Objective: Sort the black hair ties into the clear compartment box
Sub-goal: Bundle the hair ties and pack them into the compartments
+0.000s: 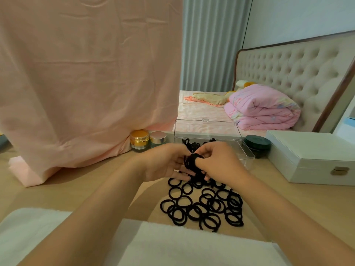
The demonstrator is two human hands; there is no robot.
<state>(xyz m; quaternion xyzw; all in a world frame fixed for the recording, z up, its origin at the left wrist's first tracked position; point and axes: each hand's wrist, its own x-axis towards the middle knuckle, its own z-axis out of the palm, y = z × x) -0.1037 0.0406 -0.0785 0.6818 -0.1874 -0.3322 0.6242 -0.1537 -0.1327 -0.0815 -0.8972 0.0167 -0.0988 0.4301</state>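
Several loose black hair ties [203, 205] lie in a pile on the wooden table in front of me. My left hand [167, 162] and my right hand [219, 162] meet just above the pile's far edge and together hold a bunch of black hair ties [193, 163], the fingers of both hands curled round it. Right behind my hands stands the clear compartment box [247, 154] with its lid [207, 129] propped open. A few black ties show inside the box at its left part; my hands hide most of its interior.
A gold jar [139, 140] and a pink-lidded jar [158, 138] stand left of the box against a draped pink cloth [86, 83]. A dark green round tin [257, 145] and a white case [315, 156] sit to the right. A white towel [172, 244] covers the near edge.
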